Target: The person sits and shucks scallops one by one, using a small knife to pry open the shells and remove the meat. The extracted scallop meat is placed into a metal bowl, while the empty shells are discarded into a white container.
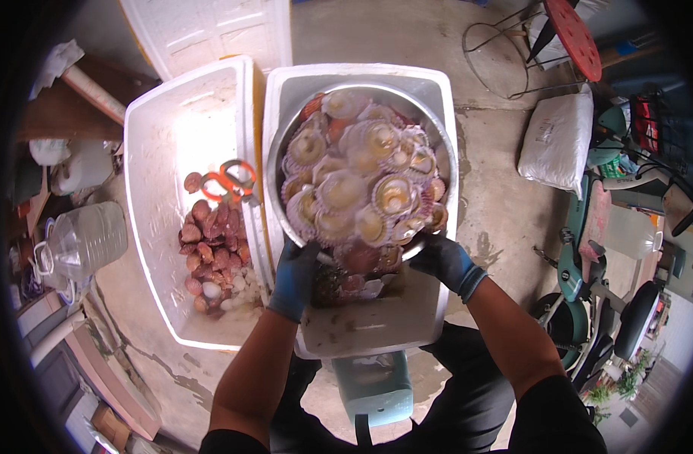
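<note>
Both my hands grip the near rim of a round metal bowl (450,155), heaped with opened scallops (361,178) on the half shell. My left hand (294,281), in a blue and dark glove, is closed on the rim's near left side. On the near right, my right hand (448,265), gloved alike, is closed on it too. The bowl is over a white foam box (376,329); whether it rests on the box cannot be told. More scallops show inside the box below the near rim, partly hidden by the bowl.
Another white foam box (140,250) at left holds reddish whole scallops (214,246) and orange-handled scissors (239,174). A foam panel (210,34) is behind it. A teal stool-like object (373,386) is between my legs. At right are a white sack (558,140), red stool (573,38) and teal two-wheeler (577,261).
</note>
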